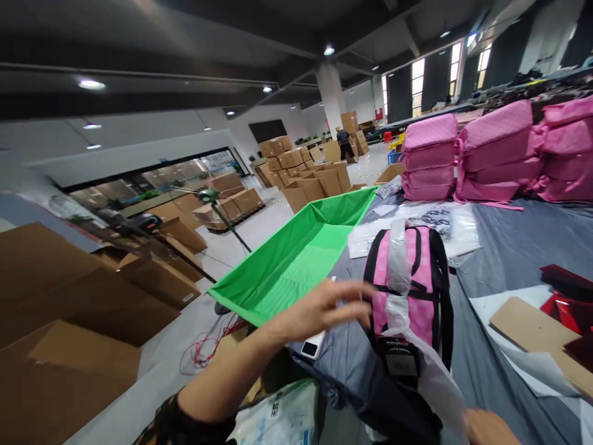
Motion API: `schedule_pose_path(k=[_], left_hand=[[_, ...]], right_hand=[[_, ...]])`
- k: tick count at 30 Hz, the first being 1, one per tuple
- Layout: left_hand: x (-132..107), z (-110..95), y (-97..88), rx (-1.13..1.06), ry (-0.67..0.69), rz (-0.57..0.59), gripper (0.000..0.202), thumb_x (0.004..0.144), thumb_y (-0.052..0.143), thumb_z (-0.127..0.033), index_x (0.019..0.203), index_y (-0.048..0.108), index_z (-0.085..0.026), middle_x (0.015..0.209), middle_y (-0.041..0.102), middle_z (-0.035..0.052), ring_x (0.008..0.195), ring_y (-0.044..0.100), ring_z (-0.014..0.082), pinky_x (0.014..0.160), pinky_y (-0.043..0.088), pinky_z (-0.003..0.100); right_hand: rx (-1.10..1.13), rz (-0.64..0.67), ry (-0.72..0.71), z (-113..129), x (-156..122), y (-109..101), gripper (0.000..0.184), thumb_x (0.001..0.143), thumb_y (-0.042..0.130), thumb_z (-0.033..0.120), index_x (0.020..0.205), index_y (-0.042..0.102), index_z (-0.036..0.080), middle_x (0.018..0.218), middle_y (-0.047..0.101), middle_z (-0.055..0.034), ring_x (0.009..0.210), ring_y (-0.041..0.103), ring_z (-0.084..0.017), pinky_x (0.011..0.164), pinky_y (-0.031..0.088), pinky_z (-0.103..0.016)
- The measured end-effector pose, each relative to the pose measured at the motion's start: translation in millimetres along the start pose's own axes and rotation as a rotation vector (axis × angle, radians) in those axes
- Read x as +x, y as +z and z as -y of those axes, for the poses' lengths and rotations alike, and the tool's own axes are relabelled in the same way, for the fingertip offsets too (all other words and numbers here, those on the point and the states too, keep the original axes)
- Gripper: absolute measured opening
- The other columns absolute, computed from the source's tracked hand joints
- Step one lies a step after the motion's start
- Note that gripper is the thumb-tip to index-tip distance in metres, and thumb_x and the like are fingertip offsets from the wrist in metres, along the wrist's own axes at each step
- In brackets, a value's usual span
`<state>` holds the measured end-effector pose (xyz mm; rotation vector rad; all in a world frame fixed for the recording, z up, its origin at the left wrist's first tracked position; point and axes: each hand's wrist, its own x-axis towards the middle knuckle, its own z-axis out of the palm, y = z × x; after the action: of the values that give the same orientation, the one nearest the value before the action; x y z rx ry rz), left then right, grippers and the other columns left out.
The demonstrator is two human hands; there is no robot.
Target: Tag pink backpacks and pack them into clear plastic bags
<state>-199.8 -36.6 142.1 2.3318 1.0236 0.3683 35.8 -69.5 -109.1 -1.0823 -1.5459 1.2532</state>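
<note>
While the plastic lies loose, snag risk: the clear plastic bag (433, 377) drapes over the pink backpack (407, 290) and trails toward the near table edge; a pull on it could, I judge, drag the backpack sideways or tear the film.
Knock risk: a small white device (314, 346) lies just under the left hand (324, 309), near the table's left edge; a sweep of that hand might push it off toward the floor.
Left grip: fingers stretched wide and flat, holding nothing, just beside the backpack's left side; motion blur, so contact is uncertain.
Right grip: the right hand (486, 426) shows only at the bottom edge; cannot tell whether it holds the plastic.
Backpack position: lying on the grey-covered table (509, 247), toward its near left part, long axis pointing away from the viewer.
Backpack look: pink quilted fabric, black straps and trim, a black tag at the near end, partly under film.
Surroundings: green fabric bin (287, 259) along the left edge; stacked pink bags (495, 151) at the far edge; cardboard sheet (532, 324) to the right.
</note>
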Motion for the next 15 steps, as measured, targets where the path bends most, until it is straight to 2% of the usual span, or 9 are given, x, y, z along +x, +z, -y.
schedule_pose_path(k=[2,3,5,6,8,9,12,14,15], left_hand=[[32,7,-18.3,0.315,0.119,-0.414,0.05,0.101,0.057,-0.034,0.148,0.048,-0.022,0.129,0.07,0.0096,0.122,0.064,0.0232,0.107,0.05,0.04],[52,14,-22.4,0.497,0.206,-0.536,0.057,0.097,0.063,-0.031,0.151,0.045,-0.023,0.144,0.061,0.0126,0.137,0.054,0.0267,0.115,0.043,0.046],[92,30,-23.9,0.787,0.389,-0.601,0.06,0.094,0.067,-0.024,0.15,0.047,-0.026,0.161,0.043,0.0131,0.152,0.034,0.0298,0.124,0.032,0.052],[111,38,-23.2,0.882,0.478,-0.594,0.056,0.095,0.064,-0.02,0.148,0.049,-0.027,0.162,0.042,0.0116,0.154,0.031,0.0281,0.125,0.031,0.051],[137,46,-23.6,1.002,0.65,-0.582,0.044,0.099,0.056,-0.015,0.141,0.056,-0.026,0.157,0.049,0.0088,0.153,0.034,0.023,0.125,0.032,0.046],[144,47,-25.7,1.042,0.72,-0.586,0.038,0.1,0.053,-0.014,0.136,0.058,-0.025,0.155,0.053,0.0076,0.152,0.036,0.0209,0.125,0.032,0.044],[136,36,-36.0,1.133,0.832,-0.685,0.03,0.101,0.052,-0.014,0.129,0.06,-0.022,0.148,0.06,0.0068,0.151,0.039,0.0198,0.127,0.031,0.044],[112,25,-34.8,1.143,0.815,-0.784,0.033,0.101,0.05,-0.013,0.132,0.057,-0.02,0.142,0.063,0.0091,0.148,0.043,0.022,0.125,0.033,0.047],[97,22,-27.6,1.121,0.799,-0.814,0.032,0.101,0.049,-0.012,0.131,0.057,-0.018,0.135,0.067,0.0104,0.142,0.05,0.023,0.123,0.036,0.048]], right_hand=[[-0.029,0.02,0.001,-19,0,1,0.034,0.096,0.06,0.049,0.122,0.07,0.028,0.119,0.073,-0.0054,0.104,0.071,-0.025,0.081,0.062,-0.037],[-0.057,0.063,-0.009,-30,-4,2,0.034,0.094,0.059,0.047,0.122,0.071,0.031,0.116,0.075,-0.0038,0.101,0.072,-0.025,0.076,0.062,-0.034],[-0.142,0.197,-0.054,-55,-15,6,0.038,0.086,0.064,0.041,0.122,0.072,0.035,0.107,0.078,-0.001,0.092,0.075,-0.024,0.07,0.062,-0.031],[-0.193,0.259,-0.076,-67,-21,8,0.04,0.081,0.065,0.038,0.12,0.073,0.035,0.103,0.079,-0.0003,0.088,0.076,-0.024,0.07,0.063,-0.031],[-0.293,0.315,-0.106,-88,-29,8,0.042,0.072,0.068,0.033,0.113,0.077,0.034,0.098,0.08,-0.0004,0.086,0.077,-0.026,0.076,0.064,-0.034],[-0.334,0.291,-0.107,-96,-30,5,0.04,0.069,0.069,0.032,0.107,0.079,0.033,0.098,0.08,-0.0012,0.088,0.077,-0.028,0.08,0.064,-0.036],[-0.45,0.154,-0.109,-109,-22,-27,0.026,0.067,0.066,0.038,0.087,0.082,0.033,0.092,0.081,-0.0033,0.088,0.077,-0.031,0.081,0.064,-0.039],[-0.511,0.035,-0.098,-110,-13,-63,0.019,0.068,0.061,0.043,0.071,0.078,0.034,0.081,0.079,-0.0049,0.08,0.077,-0.031,0.077,0.065,-0.04],[-0.544,-0.038,-0.091,-110,-9,-86,0.019,0.067,0.059,0.045,0.066,0.075,0.035,0.077,0.079,-0.0058,0.078,0.077,-0.031,0.077,0.065,-0.04]])
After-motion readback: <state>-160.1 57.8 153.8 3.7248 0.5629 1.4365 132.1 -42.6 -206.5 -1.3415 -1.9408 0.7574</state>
